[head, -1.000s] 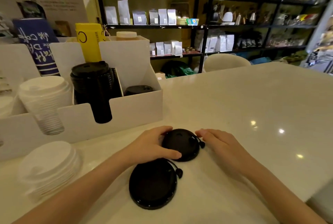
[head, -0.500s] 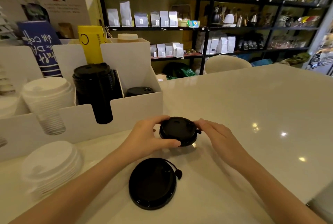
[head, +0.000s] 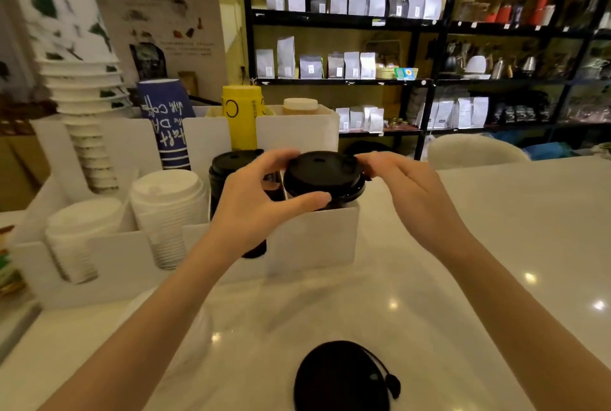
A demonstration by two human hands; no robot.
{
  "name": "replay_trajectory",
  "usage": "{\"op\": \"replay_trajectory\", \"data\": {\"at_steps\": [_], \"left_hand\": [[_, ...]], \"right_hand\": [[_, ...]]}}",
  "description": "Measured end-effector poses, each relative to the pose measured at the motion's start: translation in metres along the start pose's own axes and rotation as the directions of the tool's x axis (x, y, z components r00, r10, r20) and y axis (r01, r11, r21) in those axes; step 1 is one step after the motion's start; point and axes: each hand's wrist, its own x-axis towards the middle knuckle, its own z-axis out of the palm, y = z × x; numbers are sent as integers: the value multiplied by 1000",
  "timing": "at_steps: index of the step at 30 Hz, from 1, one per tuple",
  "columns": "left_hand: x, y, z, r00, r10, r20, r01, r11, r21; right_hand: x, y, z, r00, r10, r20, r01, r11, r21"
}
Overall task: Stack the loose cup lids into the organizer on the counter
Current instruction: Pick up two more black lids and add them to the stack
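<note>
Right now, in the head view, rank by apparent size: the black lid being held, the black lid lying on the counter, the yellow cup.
1. Black lid on the counter, though nearness to the camera inflates it.
2. Held black lid.
3. Yellow cup, partly hidden, so unsure.

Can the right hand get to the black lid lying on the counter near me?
Probably yes: the loose black lid lies in the open with nothing around it, but the right hand is steadying the held lid first.
</note>
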Motion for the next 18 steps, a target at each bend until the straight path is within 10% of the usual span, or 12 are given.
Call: {"op": "replay_trajectory", "data": {"at_steps": [18], "left_hand": [[32, -52, -54, 962, -16, -272, 72, 978, 198]], "right_hand": [[59, -3, 101, 965, 60, 257, -155, 917, 369]]}}
